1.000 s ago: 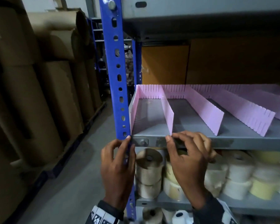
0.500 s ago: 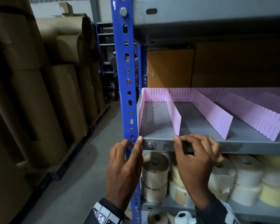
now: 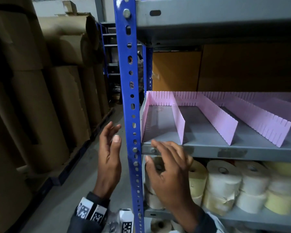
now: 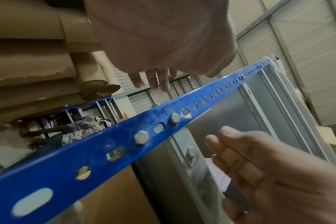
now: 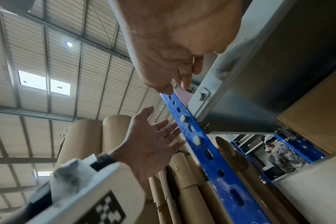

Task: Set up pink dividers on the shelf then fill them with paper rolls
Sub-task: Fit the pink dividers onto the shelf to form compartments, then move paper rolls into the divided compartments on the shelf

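Several pink dividers stand on the grey shelf (image 3: 208, 140) in the head view: one along its left edge (image 3: 145, 118), one further right (image 3: 178, 121), more beyond (image 3: 217, 118), and a slotted strip across the back (image 3: 160, 98). My left hand (image 3: 113, 133) hovers open, left of the blue post (image 3: 129, 81), touching nothing. My right hand (image 3: 166, 157) is open with fingers spread, just in front of and below the shelf's front lip, holding nothing. Small paper rolls (image 3: 225, 179), white and pale yellow, are stacked on the lower shelf. The right wrist view shows my left hand's (image 5: 153, 141) open palm.
Tall brown cardboard-wrapped rolls (image 3: 40, 98) line the left side of the aisle. Brown boxes (image 3: 175, 71) stand behind the divider shelf. Another grey shelf (image 3: 208, 14) hangs overhead. A person (image 5: 282, 153) stands far back between the racks.
Both hands have come off the front ends of the two leftmost dividers. The left hand moved left past the post and opened; the right hand slid left and down.
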The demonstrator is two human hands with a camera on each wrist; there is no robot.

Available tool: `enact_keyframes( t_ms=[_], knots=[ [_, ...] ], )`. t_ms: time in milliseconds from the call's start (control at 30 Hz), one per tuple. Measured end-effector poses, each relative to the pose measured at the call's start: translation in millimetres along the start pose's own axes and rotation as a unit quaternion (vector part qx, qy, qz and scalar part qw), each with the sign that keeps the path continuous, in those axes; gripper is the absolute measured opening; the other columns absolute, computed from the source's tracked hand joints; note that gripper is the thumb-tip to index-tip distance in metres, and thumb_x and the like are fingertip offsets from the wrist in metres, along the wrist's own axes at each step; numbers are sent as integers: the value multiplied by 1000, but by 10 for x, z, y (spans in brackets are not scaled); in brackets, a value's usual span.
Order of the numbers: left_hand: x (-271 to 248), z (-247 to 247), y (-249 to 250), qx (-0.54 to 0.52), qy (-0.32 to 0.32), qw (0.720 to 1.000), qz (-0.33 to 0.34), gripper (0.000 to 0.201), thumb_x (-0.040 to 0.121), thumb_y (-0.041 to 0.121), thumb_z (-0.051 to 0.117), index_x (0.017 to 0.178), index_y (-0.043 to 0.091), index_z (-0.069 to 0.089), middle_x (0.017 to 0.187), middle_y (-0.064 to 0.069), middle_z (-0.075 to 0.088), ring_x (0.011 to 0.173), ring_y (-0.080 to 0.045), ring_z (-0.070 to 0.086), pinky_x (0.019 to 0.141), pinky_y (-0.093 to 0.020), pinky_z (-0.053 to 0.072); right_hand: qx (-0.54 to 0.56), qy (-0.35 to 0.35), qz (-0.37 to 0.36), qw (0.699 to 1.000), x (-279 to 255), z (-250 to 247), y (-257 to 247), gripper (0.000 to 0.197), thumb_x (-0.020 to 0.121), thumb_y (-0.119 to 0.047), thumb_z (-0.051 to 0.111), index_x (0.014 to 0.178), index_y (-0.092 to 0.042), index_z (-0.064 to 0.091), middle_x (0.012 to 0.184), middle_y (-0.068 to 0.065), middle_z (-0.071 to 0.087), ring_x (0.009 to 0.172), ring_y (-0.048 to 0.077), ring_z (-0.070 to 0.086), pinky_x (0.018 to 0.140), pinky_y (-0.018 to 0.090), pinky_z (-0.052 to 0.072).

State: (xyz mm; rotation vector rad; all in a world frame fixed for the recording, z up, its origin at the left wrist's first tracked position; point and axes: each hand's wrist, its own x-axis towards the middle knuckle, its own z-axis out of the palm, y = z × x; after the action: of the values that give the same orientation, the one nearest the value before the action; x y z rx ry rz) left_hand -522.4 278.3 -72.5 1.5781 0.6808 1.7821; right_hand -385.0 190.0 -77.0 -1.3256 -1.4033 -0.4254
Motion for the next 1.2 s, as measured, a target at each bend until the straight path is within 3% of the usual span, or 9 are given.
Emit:
enact_keyframes(
  t_ms=[133,300,400,467,600,700,833,1000,1200],
  knots=[
    [60,41,-51,-41,-77,996,-30,58,100,56,42,146,21,51,145,3,60,136,-19,55,114,-50,40,-28,-75,12,997,4,101,27,53,88,-44,57,138,-25,54,128,-12,62,127,15,46,97,46,32],
    [25,57,-71,-49,-94,993,-48,57,101,57,39,145,22,52,143,3,62,134,-20,57,115,-58,38,-45,-103,-2,994,-5,125,65,55,89,-45,55,142,-32,47,129,-18,60,130,14,41,95,43,26],
    [-8,70,-33,-40,-95,994,-46,54,102,51,39,146,21,52,142,2,62,133,-21,58,114,-55,41,-46,-121,-4,992,-13,101,66,55,90,-43,55,143,-36,43,130,-22,58,133,13,39,97,43,25],
    [-64,78,9,-27,-84,996,-33,55,102,48,41,146,18,52,141,6,63,133,-16,57,113,-45,44,-5,-113,1,994,-20,66,54,53,92,-39,54,143,-36,45,132,-23,56,135,13,38,101,47,29],
    [-341,85,153,7,-7,1000,30,51,102,39,43,146,14,51,145,15,59,137,-6,52,112,-25,42,121,-11,-6,993,-93,-173,33,36,94,-25,55,128,-22,64,127,-25,55,125,14,52,101,45,44],
    [-661,143,289,54,-7,994,91,41,105,36,45,143,21,51,151,-2,54,142,-22,48,115,-39,39,129,-7,12,992,-245,-462,97,28,94,-23,58,119,-17,69,117,-14,65,117,17,59,99,36,46],
    [-1060,367,364,78,-73,989,98,36,105,34,47,130,13,60,142,-5,60,136,-21,55,111,-30,41,87,-44,62,993,-521,-917,331,22,93,-19,58,111,-14,71,109,-9,67,108,13,63,93,26,47],
    [-1496,992,329,53,-193,979,47,26,98,27,55,113,13,71,126,0,69,123,-14,63,101,-26,48,-50,-100,162,980,-871,-1666,745,22,90,-29,59,109,-24,69,107,-20,66,105,-1,60,91,18,46],
    [-1952,2137,594,-6,-323,943,86,25,99,32,56,109,18,74,120,9,67,116,-9,65,92,-30,53,-222,-106,189,951,-1028,-3014,1308,34,92,-41,55,115,-21,71,109,-14,69,102,5,63,93,18,47]
  ],
)
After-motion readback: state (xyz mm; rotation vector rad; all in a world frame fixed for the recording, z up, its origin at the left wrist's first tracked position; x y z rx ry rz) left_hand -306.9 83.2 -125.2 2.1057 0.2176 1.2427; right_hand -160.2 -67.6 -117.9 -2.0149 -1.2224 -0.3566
